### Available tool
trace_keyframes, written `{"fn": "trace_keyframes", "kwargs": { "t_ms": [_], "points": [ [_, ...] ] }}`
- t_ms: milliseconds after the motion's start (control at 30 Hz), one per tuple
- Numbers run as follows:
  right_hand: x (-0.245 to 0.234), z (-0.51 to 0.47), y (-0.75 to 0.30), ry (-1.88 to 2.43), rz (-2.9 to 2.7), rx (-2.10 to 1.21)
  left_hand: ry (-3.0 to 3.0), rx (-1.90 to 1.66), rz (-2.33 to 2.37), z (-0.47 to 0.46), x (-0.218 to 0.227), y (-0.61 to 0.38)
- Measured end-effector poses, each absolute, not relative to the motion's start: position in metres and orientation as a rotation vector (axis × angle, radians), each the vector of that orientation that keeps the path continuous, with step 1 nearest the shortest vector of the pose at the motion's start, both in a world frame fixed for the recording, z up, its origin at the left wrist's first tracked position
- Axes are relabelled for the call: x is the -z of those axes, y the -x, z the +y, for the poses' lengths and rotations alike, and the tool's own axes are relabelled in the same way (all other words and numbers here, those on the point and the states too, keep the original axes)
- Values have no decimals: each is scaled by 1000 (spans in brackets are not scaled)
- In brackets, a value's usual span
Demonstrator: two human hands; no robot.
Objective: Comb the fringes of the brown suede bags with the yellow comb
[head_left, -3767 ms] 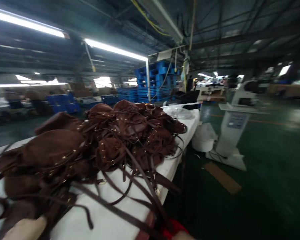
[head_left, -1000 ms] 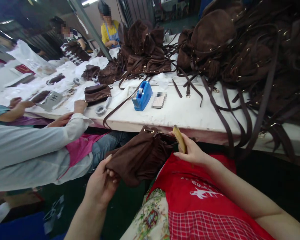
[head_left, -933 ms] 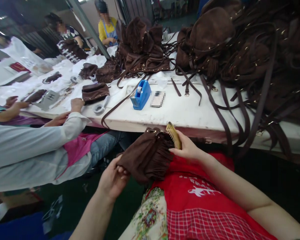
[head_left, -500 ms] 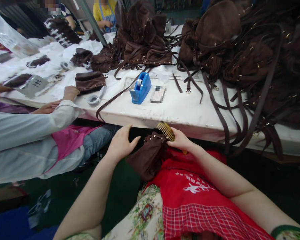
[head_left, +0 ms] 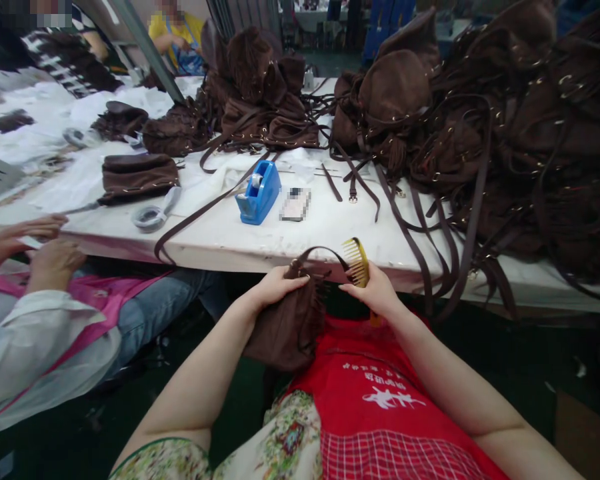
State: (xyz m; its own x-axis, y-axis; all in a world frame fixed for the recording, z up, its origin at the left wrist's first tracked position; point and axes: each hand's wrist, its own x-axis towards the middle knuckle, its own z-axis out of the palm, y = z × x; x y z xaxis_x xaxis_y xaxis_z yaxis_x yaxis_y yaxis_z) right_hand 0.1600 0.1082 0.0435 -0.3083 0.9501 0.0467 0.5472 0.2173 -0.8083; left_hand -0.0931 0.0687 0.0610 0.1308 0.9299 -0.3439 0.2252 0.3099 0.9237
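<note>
A brown suede fringed bag (head_left: 287, 327) rests on my lap against my red apron, just under the edge of the white table (head_left: 260, 243). My left hand (head_left: 275, 285) grips the bag's top, fingers closed over it. My right hand (head_left: 375, 291) is closed round a yellow-brown comb (head_left: 357, 261), whose teeth stand beside the bag's thin strap.
A big heap of brown bags and straps (head_left: 485, 133) covers the table's right half. A blue tape dispenser (head_left: 259, 193), a phone (head_left: 295, 204) and a tape roll (head_left: 149, 217) lie near the front edge. A co-worker's hands (head_left: 35, 247) work at my left; other people sit farther back.
My left hand left the bag's lower end, swung up open, and now clasps the bag's top. The comb stayed in my right hand. The view shifted rightward along the table.
</note>
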Motion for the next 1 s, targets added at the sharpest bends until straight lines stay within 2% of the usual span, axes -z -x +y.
{"fn": "trace_keyframes", "kwargs": {
  "t_ms": [100,167,333,633,800,1000],
  "points": [
    [-44,107,-166,1425,-1933,-953,-734,-1158,1432,54,-48,87],
    [-43,104,-163,1406,-1972,-956,-579,-1280,1432,39,-36,72],
    [-42,87,-145,1246,-2160,-994,-459,-1260,1256,-2,-16,32],
    [-26,48,-120,1278,-2817,-547,-269,-1308,1169,-46,-2,20],
    [-11,48,-126,1374,-2891,-452,-218,-1274,1180,-62,6,25],
    [-3,52,-135,1171,-2682,-417,-138,-1318,1125,-65,7,29]
  ]
}}
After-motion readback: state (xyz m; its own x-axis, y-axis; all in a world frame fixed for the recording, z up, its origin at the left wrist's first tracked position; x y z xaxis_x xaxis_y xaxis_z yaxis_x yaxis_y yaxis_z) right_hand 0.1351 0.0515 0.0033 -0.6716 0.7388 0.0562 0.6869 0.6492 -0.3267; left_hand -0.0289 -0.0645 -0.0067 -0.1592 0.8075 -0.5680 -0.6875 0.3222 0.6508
